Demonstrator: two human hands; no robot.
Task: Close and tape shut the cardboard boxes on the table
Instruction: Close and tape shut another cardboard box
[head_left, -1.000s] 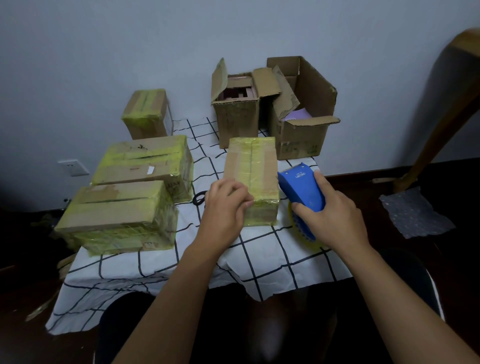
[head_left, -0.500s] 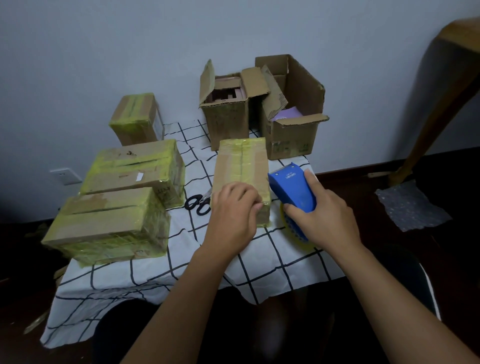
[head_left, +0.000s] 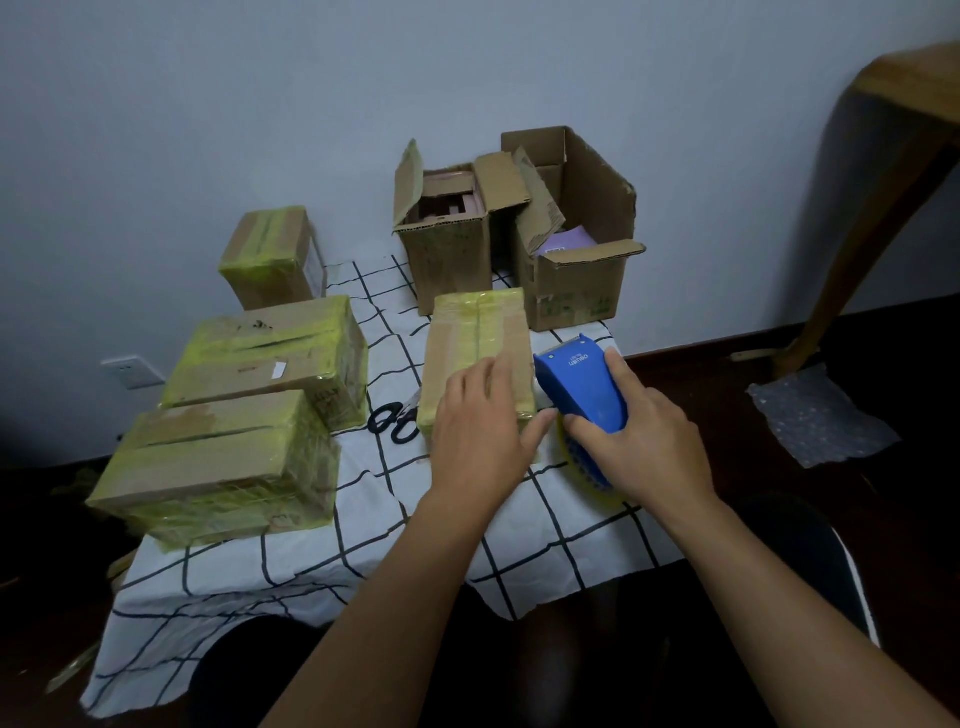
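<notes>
A narrow taped cardboard box (head_left: 478, 332) lies in the middle of the table. My left hand (head_left: 480, 426) rests flat on its near end, fingers straight. Right beside it my right hand (head_left: 639, 436) grips a blue tape dispenser (head_left: 582, 387) holding a yellow tape roll, set against the box's right side. Two open boxes stand at the back: a tall one (head_left: 449, 244) with raised flaps and a wider one (head_left: 576, 275) with something purple inside. On the left sit three boxes wrapped in yellow tape: (head_left: 270, 260), (head_left: 270, 353), (head_left: 218, 467).
Black scissors (head_left: 395, 423) lie on the checked tablecloth (head_left: 374, 545) just left of the narrow box. A wooden furniture leg (head_left: 872, 218) rises at the right, with bubble wrap (head_left: 815, 415) on the dark floor. A wall socket (head_left: 132, 371) is at the left.
My left hand has uncurled from a loose fist and now lies flat on the box's near end. The right hand has kept hold of the dispenser beside the box.
</notes>
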